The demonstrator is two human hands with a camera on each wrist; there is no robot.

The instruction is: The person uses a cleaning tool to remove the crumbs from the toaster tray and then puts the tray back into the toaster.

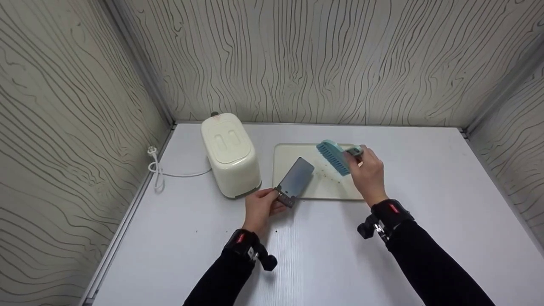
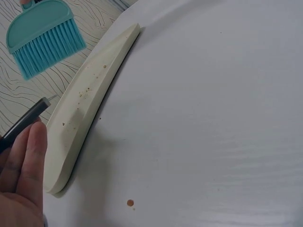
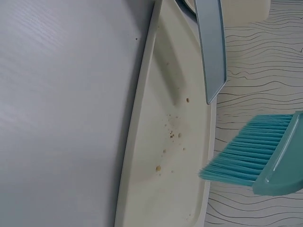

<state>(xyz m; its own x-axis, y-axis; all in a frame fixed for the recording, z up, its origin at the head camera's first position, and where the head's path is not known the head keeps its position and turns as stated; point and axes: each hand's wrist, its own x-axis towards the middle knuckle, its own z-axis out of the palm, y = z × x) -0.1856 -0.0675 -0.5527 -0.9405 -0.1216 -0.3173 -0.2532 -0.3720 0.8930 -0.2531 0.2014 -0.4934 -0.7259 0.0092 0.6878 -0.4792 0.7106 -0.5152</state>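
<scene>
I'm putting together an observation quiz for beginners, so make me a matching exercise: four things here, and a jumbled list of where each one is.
Things
1. Brush
2. Grey panel
3. Crumbs
4. White plug

Places
A. Mostly scattered on the tray
B. By the table's left edge
C. In the left hand
D. In the right hand

Pairs: 1-D, 2-C, 3-A, 4-B

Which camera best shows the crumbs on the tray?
The right wrist view: the crumbs appear separate and clear across the tray, with the brush off to one side. The head view shows them as tiny specks near the brush; the left wrist view shows them smaller, on a foreshortened tray.
</scene>
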